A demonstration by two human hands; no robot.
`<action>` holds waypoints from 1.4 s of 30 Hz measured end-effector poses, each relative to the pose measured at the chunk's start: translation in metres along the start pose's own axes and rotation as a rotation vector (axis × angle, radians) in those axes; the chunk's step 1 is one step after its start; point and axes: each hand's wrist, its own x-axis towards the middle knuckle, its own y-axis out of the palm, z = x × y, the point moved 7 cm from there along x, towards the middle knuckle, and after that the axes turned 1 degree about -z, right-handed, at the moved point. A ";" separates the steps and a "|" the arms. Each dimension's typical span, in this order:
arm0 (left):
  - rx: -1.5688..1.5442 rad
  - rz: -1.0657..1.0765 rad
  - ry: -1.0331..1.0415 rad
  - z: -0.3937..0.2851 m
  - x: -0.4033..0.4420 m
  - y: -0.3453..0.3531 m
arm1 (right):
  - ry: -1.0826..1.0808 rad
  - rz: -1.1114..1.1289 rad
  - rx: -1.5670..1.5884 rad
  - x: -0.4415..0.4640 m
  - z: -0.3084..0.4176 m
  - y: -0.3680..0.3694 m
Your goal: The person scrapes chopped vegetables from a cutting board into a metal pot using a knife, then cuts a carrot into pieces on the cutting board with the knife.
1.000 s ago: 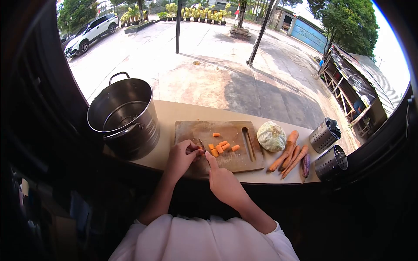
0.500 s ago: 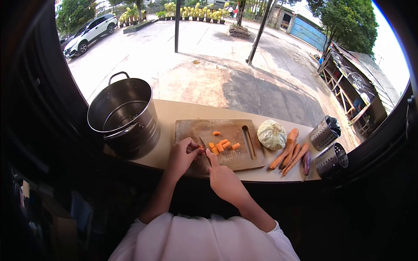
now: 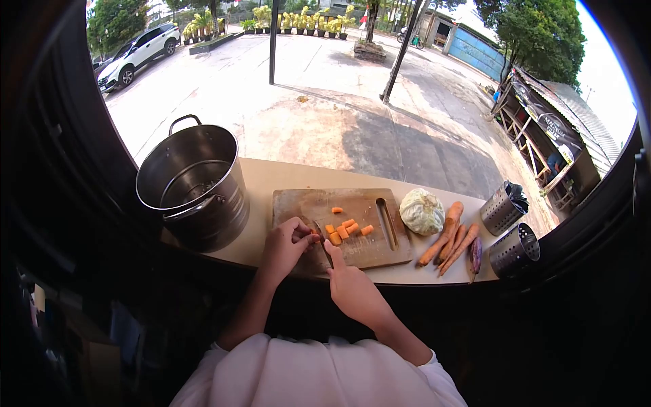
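On the wooden cutting board [image 3: 380, 255], my left hand [image 3: 288, 243] has its fingers closed on a piece of carrot [image 3: 314, 233], mostly hidden by the fingertips. My right hand [image 3: 352, 288] grips a knife [image 3: 325, 249], index finger stretched along its back. The blade lies close beside the left fingertips and points away from me. Several cut carrot pieces [image 3: 343, 232] sit just right of the blade. One more carrot piece [image 3: 337, 210] lies apart, farther up the board.
A large steel pot [image 3: 234, 183] stands left of the board. To the right are a cabbage [image 3: 422, 211], several whole carrots [image 3: 447, 244], a purple vegetable [image 3: 476, 256] and two perforated metal holders [image 3: 498, 216]. The counter's [image 3: 271, 173] far edge faces a paved yard.
My right hand and the knife have shifted slightly right and toward me. The left hand still holds the carrot piece in nearly the same spot. The cut pieces have barely moved.
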 end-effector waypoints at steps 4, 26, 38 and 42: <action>0.037 0.002 0.004 0.000 0.000 0.000 | -0.049 -0.063 0.058 0.011 -0.004 0.005; 0.035 -0.003 0.031 -0.004 -0.001 -0.001 | -0.054 -0.033 0.060 0.017 -0.004 0.005; 0.054 0.016 0.038 -0.001 0.000 0.000 | -0.052 -0.058 0.095 0.020 -0.008 0.009; 0.050 0.000 0.037 -0.002 0.000 0.000 | -0.009 -0.030 0.077 0.013 -0.006 0.005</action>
